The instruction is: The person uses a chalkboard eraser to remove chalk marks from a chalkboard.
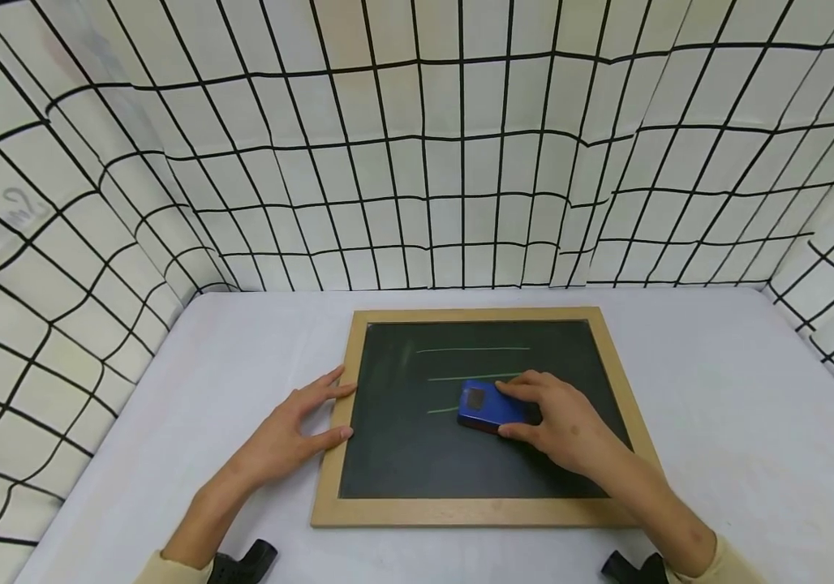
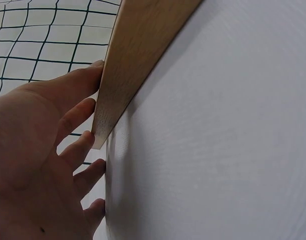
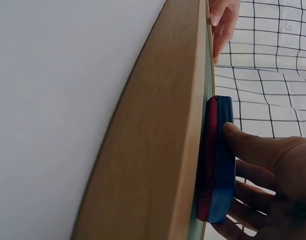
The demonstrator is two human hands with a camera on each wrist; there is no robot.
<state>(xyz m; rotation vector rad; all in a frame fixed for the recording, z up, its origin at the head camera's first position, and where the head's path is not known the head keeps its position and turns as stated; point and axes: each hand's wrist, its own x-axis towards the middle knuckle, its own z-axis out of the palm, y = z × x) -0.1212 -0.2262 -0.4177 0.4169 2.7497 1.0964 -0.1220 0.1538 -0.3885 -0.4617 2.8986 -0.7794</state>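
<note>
A chalkboard [image 1: 402,454] in a light wooden frame lies on the white table, with three thin green chalk lines [image 1: 472,349] on its dark surface. My right hand [image 1: 563,422] grips a blue chalkboard eraser [image 1: 488,405] between thumb and fingers, over the right part of the lowest line. In the right wrist view the eraser's red felt side [image 3: 208,160] faces down against the board. My left hand [image 1: 289,430] rests its thumb and fingertips on the left side of the frame [image 2: 128,60], fingers spread and fairly straight.
White cloth covers the table [image 1: 724,405]. Black-lined white sheeting [image 1: 388,162] rises behind and at both sides. Dark wrist-worn devices [image 1: 245,561] show at the lower edge, by the cream sleeves [image 1: 169,570].
</note>
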